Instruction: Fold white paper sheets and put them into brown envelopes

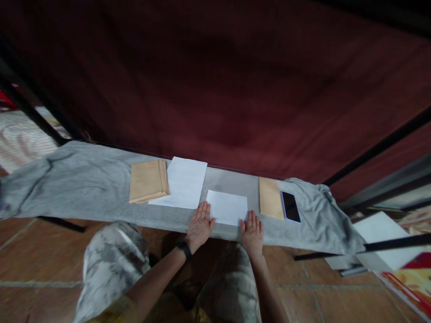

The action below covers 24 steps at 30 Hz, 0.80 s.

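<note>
A small white sheet of paper [229, 207], which may be folded, lies flat on the grey cloth between my hands. My left hand [199, 226], below a dark wristband, rests palm down at its left edge with the fingers stretched out. At the right edge my right hand [252, 233] lies flat too, fingers extended and slightly apart. Neither hand grips anything. Left of them are larger white sheets [187, 181], partly under a stack of brown envelopes [146, 181]. A single brown envelope [270, 197] lies to the right of the small sheet.
A smartphone [290, 207] lies beside the single envelope. Grey cloth [84, 179] covers the narrow bench and bunches up at its right end. Behind hangs a dark red curtain [215, 89], with black metal bars [380, 146] at both sides. My knees are close below the front edge.
</note>
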Each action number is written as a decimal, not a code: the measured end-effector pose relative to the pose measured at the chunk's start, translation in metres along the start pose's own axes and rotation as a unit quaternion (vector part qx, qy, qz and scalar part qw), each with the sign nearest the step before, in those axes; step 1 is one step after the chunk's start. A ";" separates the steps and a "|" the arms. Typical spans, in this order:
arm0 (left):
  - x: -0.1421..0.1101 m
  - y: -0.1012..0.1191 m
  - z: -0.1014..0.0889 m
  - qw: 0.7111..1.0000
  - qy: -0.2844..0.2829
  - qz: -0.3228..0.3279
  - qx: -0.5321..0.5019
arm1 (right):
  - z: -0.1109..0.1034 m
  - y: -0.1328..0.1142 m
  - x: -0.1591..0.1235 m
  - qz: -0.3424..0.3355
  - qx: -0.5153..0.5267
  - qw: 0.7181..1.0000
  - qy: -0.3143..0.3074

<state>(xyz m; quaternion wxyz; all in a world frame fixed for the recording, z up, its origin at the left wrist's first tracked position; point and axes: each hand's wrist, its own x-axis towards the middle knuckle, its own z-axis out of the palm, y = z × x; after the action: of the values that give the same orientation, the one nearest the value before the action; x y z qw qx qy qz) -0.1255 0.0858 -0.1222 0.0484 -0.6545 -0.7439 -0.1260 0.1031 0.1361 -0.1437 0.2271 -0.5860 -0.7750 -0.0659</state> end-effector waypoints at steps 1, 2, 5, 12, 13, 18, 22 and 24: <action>-0.001 0.001 -0.001 1.000 0.002 -0.001 0.002 | -0.001 0.000 0.000 0.007 0.005 1.000 0.001; 0.000 0.004 -0.002 1.000 0.005 -0.001 0.003 | -0.002 -0.001 0.001 0.015 0.012 1.000 0.003; 0.003 0.019 -0.005 0.999 0.017 0.029 -0.009 | -0.006 -0.009 0.009 0.020 0.053 0.998 0.004; 0.006 0.052 0.003 0.987 -0.002 0.148 -0.056 | -0.008 -0.045 0.016 -0.109 0.127 0.983 -0.076; 0.004 0.052 0.004 0.987 -0.002 0.151 -0.057 | -0.008 -0.046 0.013 -0.118 0.114 0.983 -0.080; -0.002 0.039 0.004 0.986 0.014 0.152 -0.062 | -0.005 -0.035 -0.002 -0.116 0.052 0.991 -0.050; -0.007 0.026 0.001 0.990 0.031 0.121 -0.065 | -0.004 -0.021 -0.008 -0.095 0.033 0.995 -0.029; -0.009 0.021 0.000 0.992 0.038 0.098 -0.065 | -0.005 -0.015 -0.011 -0.081 0.027 0.996 -0.029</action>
<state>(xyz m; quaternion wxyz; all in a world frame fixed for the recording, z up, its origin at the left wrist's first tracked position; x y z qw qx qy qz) -0.1035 0.0792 -0.1218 0.0454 -0.7207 -0.6642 -0.1935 0.0927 0.1199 -0.1410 0.2142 -0.5165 -0.8278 -0.0455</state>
